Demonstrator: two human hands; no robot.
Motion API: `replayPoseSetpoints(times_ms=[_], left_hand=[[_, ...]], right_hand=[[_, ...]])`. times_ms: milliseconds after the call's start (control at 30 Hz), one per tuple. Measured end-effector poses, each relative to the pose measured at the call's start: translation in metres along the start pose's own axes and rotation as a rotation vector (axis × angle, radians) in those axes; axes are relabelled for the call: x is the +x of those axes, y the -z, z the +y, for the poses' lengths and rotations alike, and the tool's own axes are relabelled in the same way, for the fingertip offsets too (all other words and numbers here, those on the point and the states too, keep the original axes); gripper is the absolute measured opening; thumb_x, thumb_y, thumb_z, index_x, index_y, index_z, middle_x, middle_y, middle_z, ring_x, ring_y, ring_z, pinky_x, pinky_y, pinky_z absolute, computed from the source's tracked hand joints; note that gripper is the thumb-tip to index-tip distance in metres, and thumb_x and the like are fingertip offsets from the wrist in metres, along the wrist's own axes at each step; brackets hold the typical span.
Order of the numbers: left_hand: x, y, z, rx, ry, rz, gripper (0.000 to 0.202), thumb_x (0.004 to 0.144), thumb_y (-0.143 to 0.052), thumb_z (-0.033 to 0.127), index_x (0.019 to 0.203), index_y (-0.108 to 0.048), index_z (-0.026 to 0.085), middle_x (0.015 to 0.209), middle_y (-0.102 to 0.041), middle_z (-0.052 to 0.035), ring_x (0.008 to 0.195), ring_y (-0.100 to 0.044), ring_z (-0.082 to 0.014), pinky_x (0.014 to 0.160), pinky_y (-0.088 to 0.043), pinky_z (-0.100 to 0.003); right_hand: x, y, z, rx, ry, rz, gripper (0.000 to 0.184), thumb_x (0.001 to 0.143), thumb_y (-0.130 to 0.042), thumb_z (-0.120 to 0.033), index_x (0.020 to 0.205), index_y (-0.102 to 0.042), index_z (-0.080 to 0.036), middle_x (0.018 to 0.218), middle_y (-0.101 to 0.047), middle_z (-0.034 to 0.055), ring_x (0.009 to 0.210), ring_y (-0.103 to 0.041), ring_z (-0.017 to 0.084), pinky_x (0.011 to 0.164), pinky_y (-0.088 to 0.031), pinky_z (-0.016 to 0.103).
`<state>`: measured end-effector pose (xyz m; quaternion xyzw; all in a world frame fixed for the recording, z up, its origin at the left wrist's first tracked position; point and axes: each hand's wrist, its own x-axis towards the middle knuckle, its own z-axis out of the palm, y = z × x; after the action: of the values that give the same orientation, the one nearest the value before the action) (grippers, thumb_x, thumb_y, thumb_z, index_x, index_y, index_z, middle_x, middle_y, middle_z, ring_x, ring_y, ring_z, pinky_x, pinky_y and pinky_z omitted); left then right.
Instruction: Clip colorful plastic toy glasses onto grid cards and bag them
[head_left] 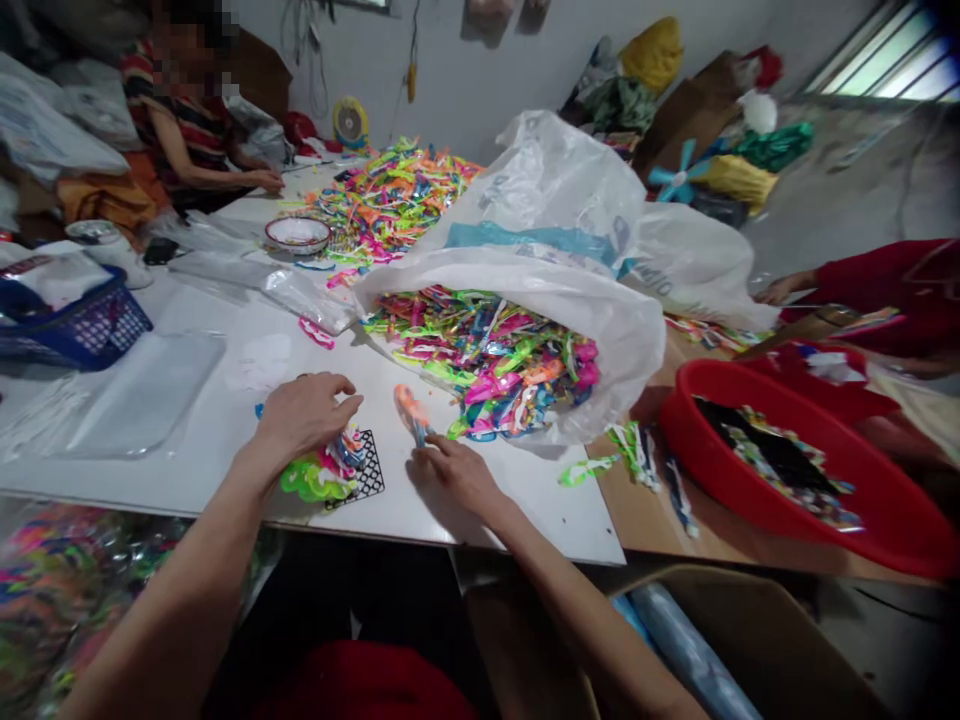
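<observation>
My right hand [461, 478] pinches a small orange and blue plastic piece [409, 405] just above the white tabletop; its exact kind is unclear. To the left, my left hand [306, 412] is over a small heap of bright plastic pieces [319, 478], green, pink and blue. Its fingers are loosely bent and apart from the thumb, with nothing visible between them. Part of that heap is hidden under the palm. A black grid of openwork plastic [369, 470] lies under the heap's right side. Beyond my right hand, a white sack [630, 320] gapes open, full of similar colourful pieces [487, 350].
A large colourful pile [397, 195] lies at the back, near a seated person [187, 140] and a bowl [298, 235]. Clear plastic bags [150, 385] and a blue basket [97, 330] are left. A red basin [750, 500] stands right, near another person's red sleeve [885, 285].
</observation>
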<state>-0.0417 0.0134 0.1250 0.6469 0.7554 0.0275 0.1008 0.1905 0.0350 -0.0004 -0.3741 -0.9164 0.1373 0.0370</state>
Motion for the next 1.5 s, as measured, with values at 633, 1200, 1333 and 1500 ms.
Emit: replayPoseSetpoints(times_ms=[633, 1200, 1333, 1500], left_hand=[[-0.002, -0.003, 0.001, 0.014, -0.017, 0.016, 0.043, 0.083, -0.031, 0.043, 0.101, -0.066, 0.025, 0.104, -0.069, -0.0052, 0.098, -0.061, -0.0263, 0.081, -0.046, -0.037], [-0.002, -0.012, -0.002, 0.010, -0.041, 0.092, 0.039, 0.084, -0.035, 0.040, 0.099, -0.067, 0.025, 0.101, -0.070, -0.0038, 0.096, -0.061, -0.0240, 0.083, -0.045, -0.036], [-0.002, -0.010, -0.001, 0.012, -0.027, 0.072, 0.039, 0.083, -0.034, 0.040, 0.100, -0.067, 0.024, 0.103, -0.069, -0.0046, 0.098, -0.061, -0.0251, 0.083, -0.046, -0.037], [0.000, -0.008, -0.003, 0.024, 0.032, 0.088, 0.040, 0.082, -0.034, 0.040, 0.100, -0.067, 0.024, 0.104, -0.069, -0.0064, 0.099, -0.061, -0.0278, 0.083, -0.046, -0.040]], right_hand=[[0.058, 0.005, -0.011, -0.061, -0.472, -0.023, 0.025, 0.092, -0.041, -0.022, 0.108, -0.057, -0.011, 0.099, -0.065, 0.0160, 0.089, -0.064, 0.024, 0.070, -0.044, 0.030], [0.030, -0.064, -0.065, 0.890, -0.297, 0.174, 0.023, 0.084, -0.046, -0.026, 0.100, -0.060, -0.015, 0.089, -0.067, 0.0080, 0.085, -0.062, 0.019, 0.077, -0.047, 0.030], [0.043, -0.051, -0.085, 0.358, -0.308, -0.028, 0.021, 0.085, -0.044, -0.018, 0.100, -0.058, -0.012, 0.097, -0.064, 0.0141, 0.087, -0.061, 0.023, 0.074, -0.045, 0.031], [0.048, -0.032, -0.092, 0.192, -0.223, -0.118, 0.025, 0.085, -0.041, -0.012, 0.106, -0.055, -0.013, 0.100, -0.063, 0.0125, 0.089, -0.061, 0.022, 0.072, -0.042, 0.029]])
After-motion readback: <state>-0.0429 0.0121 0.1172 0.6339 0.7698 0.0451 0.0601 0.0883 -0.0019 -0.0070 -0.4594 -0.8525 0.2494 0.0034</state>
